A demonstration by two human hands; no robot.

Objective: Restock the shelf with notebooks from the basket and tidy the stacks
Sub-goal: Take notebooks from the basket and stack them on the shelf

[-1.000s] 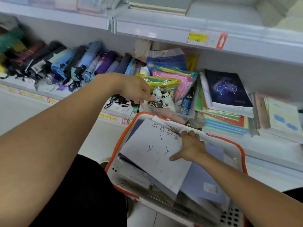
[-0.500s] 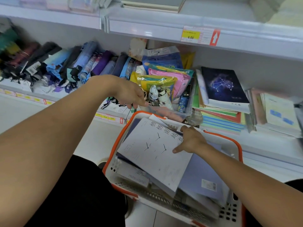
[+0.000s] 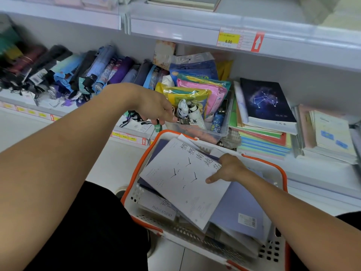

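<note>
While the shelf [image 3: 320, 178] already carries notebook stacks [image 3: 261, 122], the basket [image 3: 283, 173] below it looks nearly full, so most restocking remains. Right hand [image 3: 227, 170] pinches the white notebook [image 3: 185, 182] lying topmost inside; left hand [image 3: 156, 109], fingers curled, touches a clear bin [image 3: 197, 131], its grip unclear.

Over the last second the right hand [image 3: 227, 169] shifted on the white notebook [image 3: 187, 178]: thumb now lies flat on the cover, fingers curled over its far edge. The left hand [image 3: 154, 107] drew slightly back from the clear bin [image 3: 220, 132] toward the basket [image 3: 134, 180].
</note>
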